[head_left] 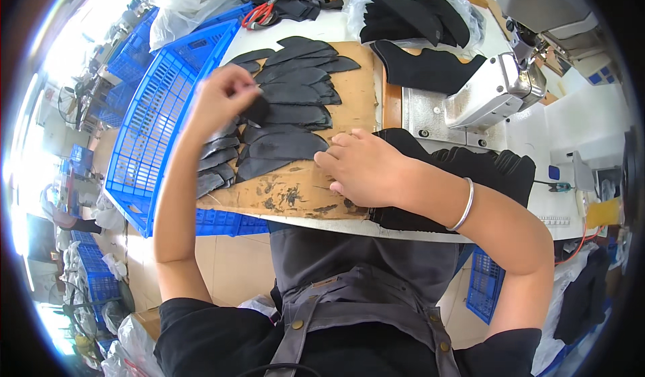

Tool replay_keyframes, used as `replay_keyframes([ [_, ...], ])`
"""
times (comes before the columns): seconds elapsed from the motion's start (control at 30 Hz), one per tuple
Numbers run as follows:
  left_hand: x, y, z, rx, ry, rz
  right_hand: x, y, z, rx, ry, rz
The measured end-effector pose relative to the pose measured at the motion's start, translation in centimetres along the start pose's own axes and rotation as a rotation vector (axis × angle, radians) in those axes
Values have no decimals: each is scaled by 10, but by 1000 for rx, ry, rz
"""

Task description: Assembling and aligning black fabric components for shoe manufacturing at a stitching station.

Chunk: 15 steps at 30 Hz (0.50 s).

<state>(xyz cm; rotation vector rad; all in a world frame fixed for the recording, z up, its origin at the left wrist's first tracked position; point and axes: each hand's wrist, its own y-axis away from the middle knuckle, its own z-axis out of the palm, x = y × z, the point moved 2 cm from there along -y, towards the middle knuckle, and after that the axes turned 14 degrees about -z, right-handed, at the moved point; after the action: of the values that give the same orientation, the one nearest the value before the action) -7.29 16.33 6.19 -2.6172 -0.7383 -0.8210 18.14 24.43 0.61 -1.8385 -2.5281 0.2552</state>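
Worktable (316,31), white-topped. Carries: brown board (356,95), stained, on which black curved pieces (295,95) lie overlapping; red-handled scissors (261,14); black scraps (295,8); clear plastic bag (474,22) of black panels; metal-bodied machine (484,95); dark stack (484,169), right.

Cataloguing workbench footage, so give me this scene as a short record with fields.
Left hand: pinching a dark piece
Right hand: over the right side of the board; contact unclear
Right wrist: bangle
Board: brown, stained, bearing overlapping black pieces
Left of board: blue crate
Beyond board: red-handled scissors, clear bag with more black cutouts
Right of board: metal machine, black stack
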Motion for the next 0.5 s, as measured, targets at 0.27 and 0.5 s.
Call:
replay_keyframes([
  [0.27,83,25,-79,178,218,337,17,-24,-12,270,-166,97],
  [0.5,162,50,-35,-231,400,721,25,-5,-46,647,-174,233],
])
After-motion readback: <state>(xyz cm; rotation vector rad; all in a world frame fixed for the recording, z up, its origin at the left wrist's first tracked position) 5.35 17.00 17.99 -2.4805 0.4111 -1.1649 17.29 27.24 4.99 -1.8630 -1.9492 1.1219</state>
